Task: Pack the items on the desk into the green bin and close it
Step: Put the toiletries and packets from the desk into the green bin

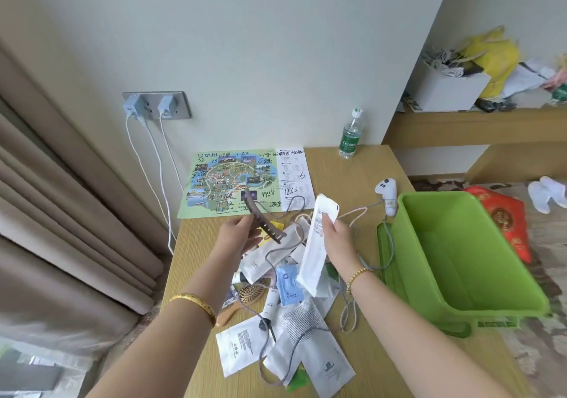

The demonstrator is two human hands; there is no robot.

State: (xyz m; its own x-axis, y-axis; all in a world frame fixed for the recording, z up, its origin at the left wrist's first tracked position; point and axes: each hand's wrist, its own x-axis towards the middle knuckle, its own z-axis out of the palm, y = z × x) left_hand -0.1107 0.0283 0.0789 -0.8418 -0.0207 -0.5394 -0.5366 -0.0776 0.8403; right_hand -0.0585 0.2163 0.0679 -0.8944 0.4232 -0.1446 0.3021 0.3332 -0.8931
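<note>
The green bin (503, 275) stands open and empty at the desk's right edge, its lid (385, 250) lying flat beside it. My left hand (237, 233) holds a brown hair claw clip (260, 218) above the desk. My right hand (336, 232) grips a long white packet (316, 253) upright, just left of the bin. Below them lies a pile: white sachets (242, 345), a blue sachet (288, 284), a wooden hairbrush (250, 294), a yellow tea bag (267, 235) and grey cords (288, 357).
A map sheet (233, 179) lies at the desk's back, a water bottle (351, 135) by the wall, a white plush toy (388, 193) near the bin. Chargers (147, 107) hang cables down the left. A red bag (503, 216) lies behind the bin.
</note>
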